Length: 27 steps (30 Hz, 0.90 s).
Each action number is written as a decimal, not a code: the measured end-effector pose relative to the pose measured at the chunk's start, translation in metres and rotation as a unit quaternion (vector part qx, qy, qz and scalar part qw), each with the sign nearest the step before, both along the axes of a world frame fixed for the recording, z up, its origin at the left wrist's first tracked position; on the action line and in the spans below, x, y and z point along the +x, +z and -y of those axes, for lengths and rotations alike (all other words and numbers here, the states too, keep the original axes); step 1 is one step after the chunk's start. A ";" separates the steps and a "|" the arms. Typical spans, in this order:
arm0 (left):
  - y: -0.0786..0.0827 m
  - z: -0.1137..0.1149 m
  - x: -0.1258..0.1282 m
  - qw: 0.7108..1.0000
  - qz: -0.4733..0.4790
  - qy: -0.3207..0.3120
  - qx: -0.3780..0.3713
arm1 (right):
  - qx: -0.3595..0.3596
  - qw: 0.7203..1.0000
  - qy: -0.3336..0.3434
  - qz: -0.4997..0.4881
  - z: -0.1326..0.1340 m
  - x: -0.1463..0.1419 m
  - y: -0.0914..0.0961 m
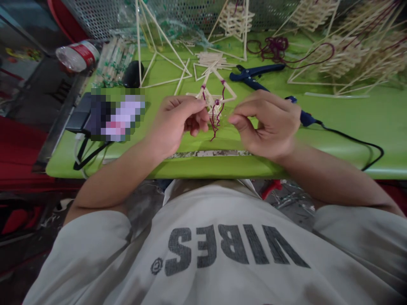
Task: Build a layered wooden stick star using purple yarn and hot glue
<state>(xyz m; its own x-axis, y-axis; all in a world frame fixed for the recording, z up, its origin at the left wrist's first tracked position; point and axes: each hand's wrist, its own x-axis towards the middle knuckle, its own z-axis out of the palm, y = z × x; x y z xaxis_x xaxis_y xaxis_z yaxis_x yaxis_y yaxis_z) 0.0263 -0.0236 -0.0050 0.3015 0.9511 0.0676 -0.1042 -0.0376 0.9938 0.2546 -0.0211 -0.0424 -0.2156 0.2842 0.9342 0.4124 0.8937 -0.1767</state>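
Note:
A small frame of pale wooden sticks (229, 91) stands up from my left hand (182, 120), which pinches its lower left part between thumb and fingers. Purple thread (223, 99) is tied at its corners, and loose ends dangle below a knot or bead (217, 102). My right hand (267, 123) is just right of the frame, thumb and forefinger brought together; whatever lies between them is too small to make out. Behind my right hand lies a dark blue glue gun (307, 118), partly hidden. Blue cutters (251, 75) lie beyond the frame.
Larger stick structures (345, 55) crowd the right back of the green table (337, 140). A tangle of purple thread (273, 46), a stick pyramid (155, 53) and a pile of short sticks (210, 60) lie behind. At left are wrapped stick bundles (112, 61), a bottle (78, 56) and a blurred-out device (122, 118).

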 end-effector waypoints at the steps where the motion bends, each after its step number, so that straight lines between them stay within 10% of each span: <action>1: 0.000 -0.001 0.000 1.000 -0.005 0.002 -0.004 | -0.024 1.000 -0.010 0.000 0.000 0.001 -0.003; 27: -0.012 0.006 0.005 0.998 0.002 -0.040 0.046 | 0.140 0.970 -0.165 0.108 0.007 0.000 0.005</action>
<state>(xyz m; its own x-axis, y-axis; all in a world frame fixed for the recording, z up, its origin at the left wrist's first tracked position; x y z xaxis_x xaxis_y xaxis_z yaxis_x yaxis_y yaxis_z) 0.0309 -0.0296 -0.0171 0.3753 0.9139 0.1546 -0.1144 -0.1199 0.9862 0.2548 -0.0278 -0.0370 -0.3557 0.1131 0.9278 0.6843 0.7077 0.1761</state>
